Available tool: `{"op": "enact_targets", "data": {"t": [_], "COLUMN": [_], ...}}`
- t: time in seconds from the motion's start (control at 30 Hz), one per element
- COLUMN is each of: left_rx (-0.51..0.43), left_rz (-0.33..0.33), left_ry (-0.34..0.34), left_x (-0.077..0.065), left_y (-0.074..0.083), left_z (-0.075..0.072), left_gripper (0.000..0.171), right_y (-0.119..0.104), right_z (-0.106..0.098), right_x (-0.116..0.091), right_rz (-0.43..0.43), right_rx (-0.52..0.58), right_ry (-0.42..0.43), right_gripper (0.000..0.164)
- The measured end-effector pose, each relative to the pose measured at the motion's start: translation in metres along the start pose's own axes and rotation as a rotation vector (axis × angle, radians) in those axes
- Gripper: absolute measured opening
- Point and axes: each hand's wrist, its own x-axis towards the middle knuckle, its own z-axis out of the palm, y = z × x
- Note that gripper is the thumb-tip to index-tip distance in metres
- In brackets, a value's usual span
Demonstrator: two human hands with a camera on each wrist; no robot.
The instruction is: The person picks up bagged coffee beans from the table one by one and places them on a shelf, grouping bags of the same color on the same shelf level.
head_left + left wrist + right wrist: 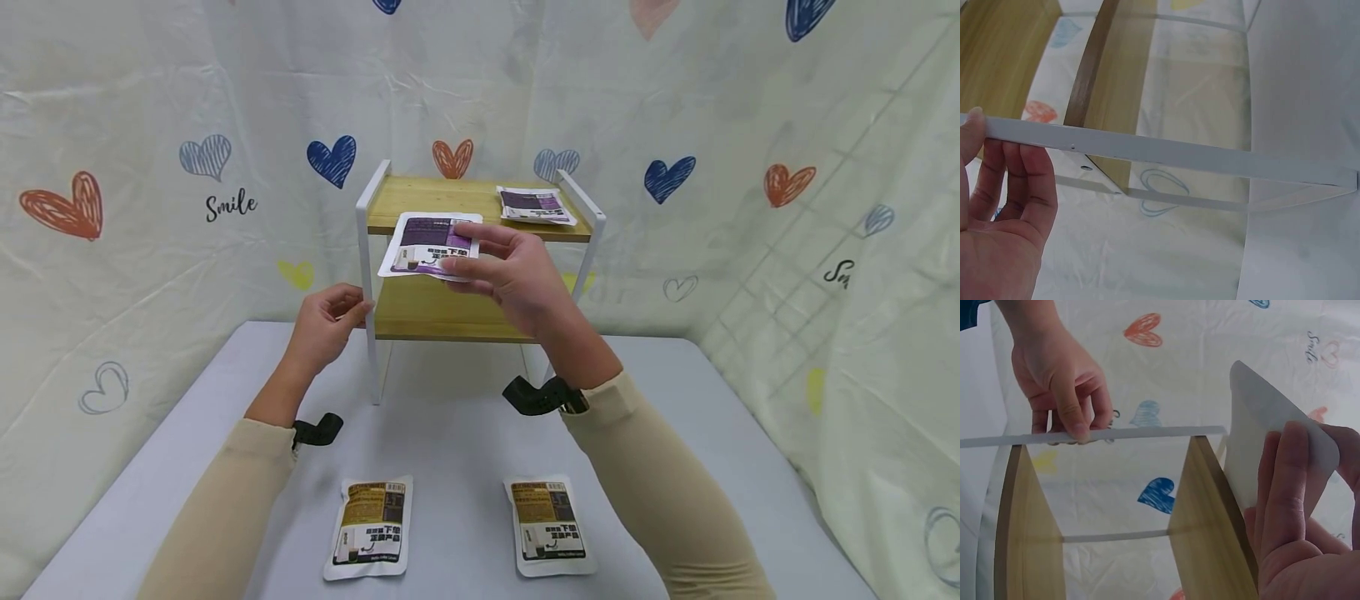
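My right hand (517, 271) pinches a flat purple-and-white pouch (431, 243) by its right side, in front of the rack's upper shelf. The pouch's plain white back (1260, 444) faces the right wrist camera, with fingers spread along it. My left hand (327, 323) grips the white front left post (1147, 147) of a two-tier rack, thumb on one side and fingers on the other. On the upper wooden shelf (431, 196), toward the right, lies another purple pouch (536, 205). The lower shelf (442, 312) is partly hidden behind the right hand and held pouch.
Two brown-and-white pouches (372, 529) (550, 527) lie face up near the front of the white table (450, 442), one left and one right. A pale curtain (465, 92) printed with hearts hangs behind the table and along the right side.
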Motion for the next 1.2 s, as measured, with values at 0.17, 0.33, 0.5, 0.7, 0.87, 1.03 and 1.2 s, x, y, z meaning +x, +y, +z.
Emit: {"op": "enact_targets", "data": {"t": [0.17, 0.33, 0.5, 0.7, 0.87, 1.03, 1.2], "left_rx": [0.0, 0.006, 0.008, 0.002, 0.0, 0.0, 0.002], "left_rz": [-0.01, -0.004, 0.001, 0.008, 0.001, 0.006, 0.007], "left_ry": [-0.001, -0.002, 0.003, 0.004, -0.001, -0.008, -0.011], "left_x": [0.0, 0.0, 0.0, 0.001, 0.0, 0.0, 0.0], "left_y": [0.001, 0.0, -0.001, -0.002, -0.004, -0.004, -0.004], "left_z": [0.0, 0.0, 0.0, 0.0, 0.0, 0.0, -0.001], "left_gripper": [0.036, 0.035, 0.033, 0.034, 0.034, 0.034, 0.035], "right_y": [-0.003, -0.007, -0.01, -0.01, -0.009, -0.01, -0.012], "right_z": [0.0, 0.001, 0.002, 0.002, 0.003, 0.005, 0.004], "right_x": [0.001, 0.001, 0.002, 0.004, 0.006, 0.008, 0.011], "right_rz": [0.031, 0.052, 0.074, 0.069, 0.043, 0.021, 0.013], "right_rx": [-0.007, -0.028, -0.082, -0.146, -0.194, -0.237, -0.267], "right_ry": [-0.009, -0.024, -0.032, -0.021, -0.003, 0.025, 0.057], "right_gripper": [0.053, 0.056, 0.061, 0.064, 0.066, 0.063, 0.058]}}
